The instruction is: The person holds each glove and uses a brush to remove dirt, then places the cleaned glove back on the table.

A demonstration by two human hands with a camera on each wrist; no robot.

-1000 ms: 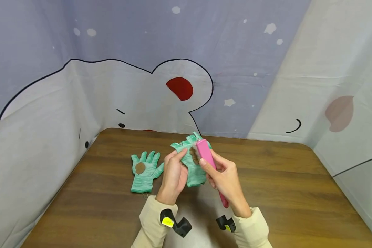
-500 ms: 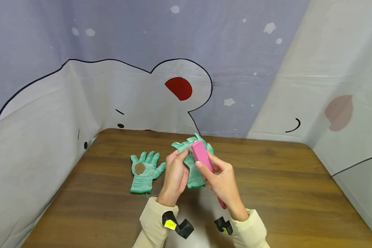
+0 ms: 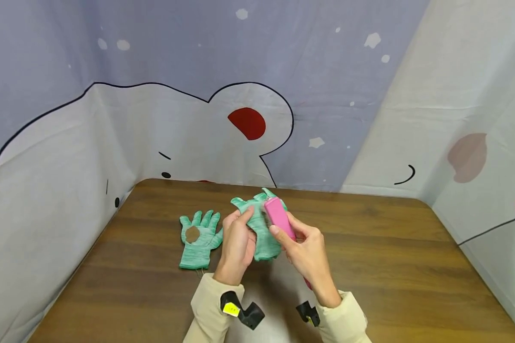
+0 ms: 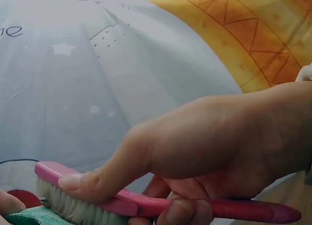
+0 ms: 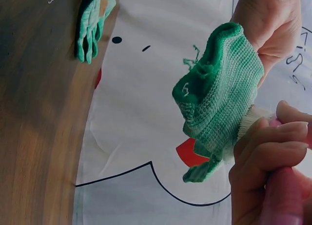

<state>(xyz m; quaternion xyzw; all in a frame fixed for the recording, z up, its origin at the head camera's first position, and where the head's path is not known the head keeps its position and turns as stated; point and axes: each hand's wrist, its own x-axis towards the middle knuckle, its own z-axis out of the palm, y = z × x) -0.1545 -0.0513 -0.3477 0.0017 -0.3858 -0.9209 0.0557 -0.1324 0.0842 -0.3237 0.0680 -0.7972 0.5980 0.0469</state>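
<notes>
My left hand [image 3: 236,245] grips a green knit glove [image 3: 266,242] by its side and holds it up off the table. A pink brush [image 3: 279,216] is in my right hand [image 3: 309,247], with the thumb along its back and the fingers curled round the handle. In the left wrist view its pale bristles [image 4: 73,205] face down against the glove. The right wrist view shows the glove's open cuff [image 5: 195,86] with loose threads. A second green glove [image 3: 196,255] lies flat on the table to the left, a round brown patch [image 3: 192,234] on it.
The brown wooden table [image 3: 390,267] runs under both hands. A printed cloth [image 3: 189,133] hangs behind it and along its sides. Black cameras [image 3: 242,309] are strapped on both wrists.
The brush has moved left across the held glove and now covers the brown patch seen there earlier. Both hands and the glove have shifted slightly left.
</notes>
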